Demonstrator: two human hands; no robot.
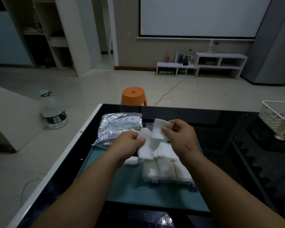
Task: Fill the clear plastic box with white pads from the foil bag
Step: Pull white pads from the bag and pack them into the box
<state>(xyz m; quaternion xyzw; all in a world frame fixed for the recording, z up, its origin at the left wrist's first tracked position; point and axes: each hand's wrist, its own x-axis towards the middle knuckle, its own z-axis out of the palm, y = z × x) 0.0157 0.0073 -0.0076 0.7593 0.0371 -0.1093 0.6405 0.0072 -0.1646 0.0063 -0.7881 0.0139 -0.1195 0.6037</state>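
Fingers (165, 129) of left hand (130, 144) and right hand (182, 137) curled round white pads (146, 146); clear box (164, 174) perhaps part-hidden beneath.

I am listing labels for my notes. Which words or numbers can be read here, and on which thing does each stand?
"Content": on the foil bag, upside down to the camera.
"Date": same bag, also upside down.
Water bottle label: too small to read.
Red can: too blurred to read.

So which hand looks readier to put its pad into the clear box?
Probably the right hand: it pinches one loose white pad above the clear plastic box, while the left hand grips a bunched clump of pads.
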